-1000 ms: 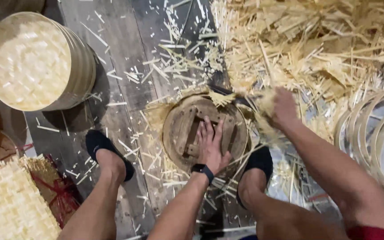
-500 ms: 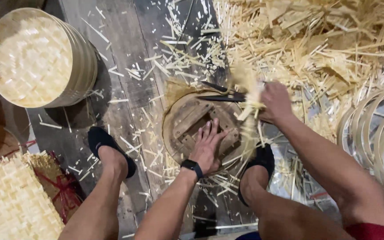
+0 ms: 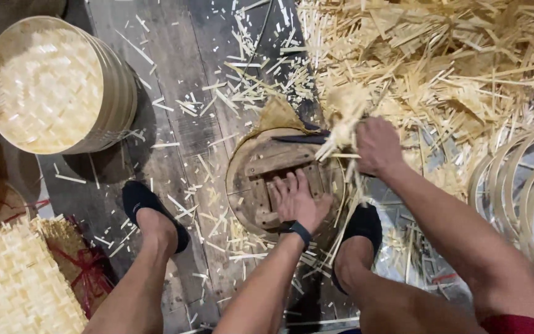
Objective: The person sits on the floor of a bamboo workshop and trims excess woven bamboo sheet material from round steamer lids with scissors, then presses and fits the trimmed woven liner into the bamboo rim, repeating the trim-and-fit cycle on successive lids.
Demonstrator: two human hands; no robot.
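Note:
My left hand (image 3: 296,199) lies flat, fingers spread, on a round wooden work block (image 3: 260,179) on the floor between my feet. My right hand (image 3: 375,145) is closed around a bunch of bamboo strips and shavings (image 3: 344,120), lifted just above the block's far right edge. A dark knife (image 3: 301,138) lies across the far rim of the block, beside the bunch. A dark watch sits on my left wrist.
A stack of round woven bamboo steamer lids (image 3: 53,83) stands at far left. A woven bamboo mat (image 3: 13,284) lies at near left. A heap of bamboo offcuts (image 3: 452,62) fills the far right. Bamboo hoops (image 3: 526,192) lie at right. Slivers litter the plank floor.
My right hand has lifted the bunch of strips off the block and swept it rightward, baring the wooden top. My left hand has stayed pressed on the block.

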